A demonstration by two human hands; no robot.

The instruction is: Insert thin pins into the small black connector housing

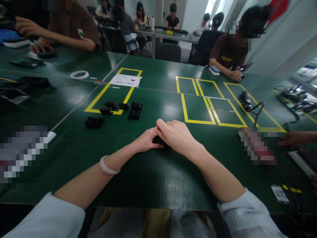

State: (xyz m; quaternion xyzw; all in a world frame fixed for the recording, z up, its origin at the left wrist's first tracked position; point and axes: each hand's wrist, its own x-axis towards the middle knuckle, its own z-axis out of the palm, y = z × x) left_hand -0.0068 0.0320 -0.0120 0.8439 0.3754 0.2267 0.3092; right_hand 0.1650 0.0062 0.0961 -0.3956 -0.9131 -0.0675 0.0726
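My left hand (146, 140) and my right hand (176, 135) meet at the middle of the green table (148, 172). Both are closed over a small black part (156, 140) that lies on the table; only a sliver of it shows under the fingers. My right hand lies partly over my left. A pale bangle (108, 167) sits on my left wrist. Several more small black parts (135, 110) lie farther off to the left, by a yellow taped rectangle (112, 89). One black part (94, 122) lies apart, nearer to me.
A white paper (125, 80) and a white tape ring (79, 75) lie at the back left. Yellow taped boxes (210, 102) mark the right side, with a black tool and cable (246, 101). Other people sit around the table; a hand (292, 138) reaches in at right.
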